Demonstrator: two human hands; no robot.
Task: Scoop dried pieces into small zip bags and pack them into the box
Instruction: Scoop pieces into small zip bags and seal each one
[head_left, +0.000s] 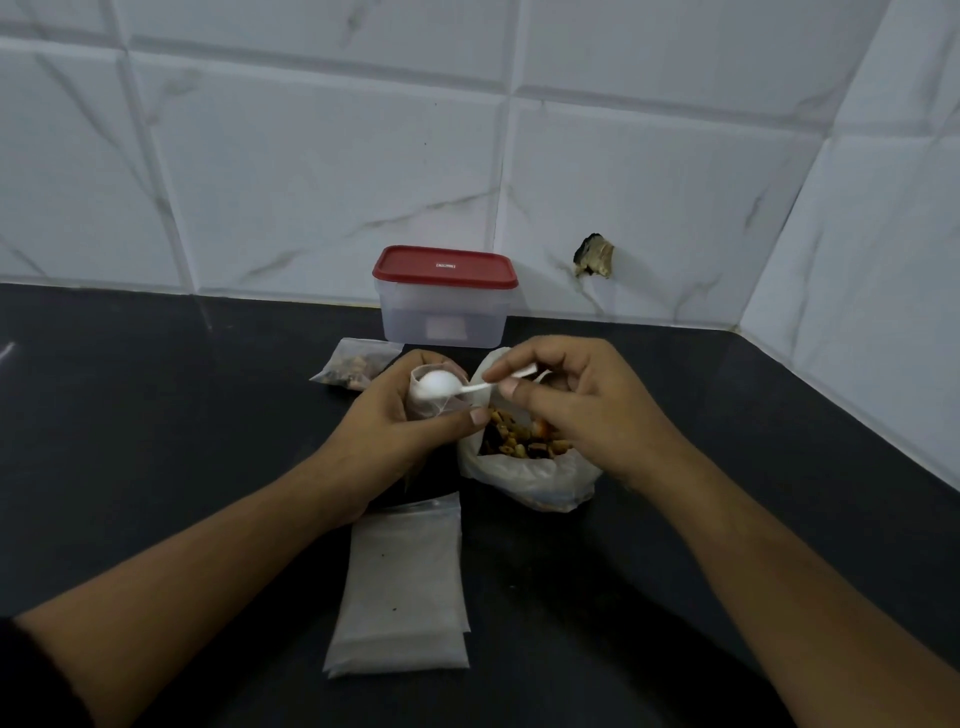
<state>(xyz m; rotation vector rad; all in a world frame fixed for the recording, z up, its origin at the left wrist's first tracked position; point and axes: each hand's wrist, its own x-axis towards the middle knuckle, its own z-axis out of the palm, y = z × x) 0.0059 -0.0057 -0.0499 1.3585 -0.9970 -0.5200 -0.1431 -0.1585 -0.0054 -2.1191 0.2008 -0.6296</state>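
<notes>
- Small zip bag (427, 410): it stood upright in your left hand (382, 431), off the counter, just left of the big bag. Your fingers curled round it and propped the mouth open.
- Spoon (439, 387): white plastic, bowl right at the bag's mouth with its rounded back facing up. I judged this as mid-tip, emptying a scoop. How full the bag was couldn't be read.
- Right hand (566, 400): you pinched the spoon handle between thumb and forefinger, the other fingers loosely curled.
- Dried pieces (511, 441): the supply sat in the open big bag (530, 478) on the counter, just beneath your right hand.
- To do this step well: get the spoon bowl fully inside the mouth before rolling it, roll slowly, and hold the mouth wide with the left thumb. The film looked flimsy, so pieces could catch on the zip track or spill.
- Leave room at the top so the zip can close.
- Filled bag (356, 364): one lay flat behind your left hand, near the box and not in it.
- Box (444, 317): clear, against the wall, with its red lid (444, 267) on. It needs opening before packing.
- Empty bags (402, 587): a flat stack lay between your forearms.
- Counter (156, 415): black, with a tiled wall (311, 182) behind.
</notes>
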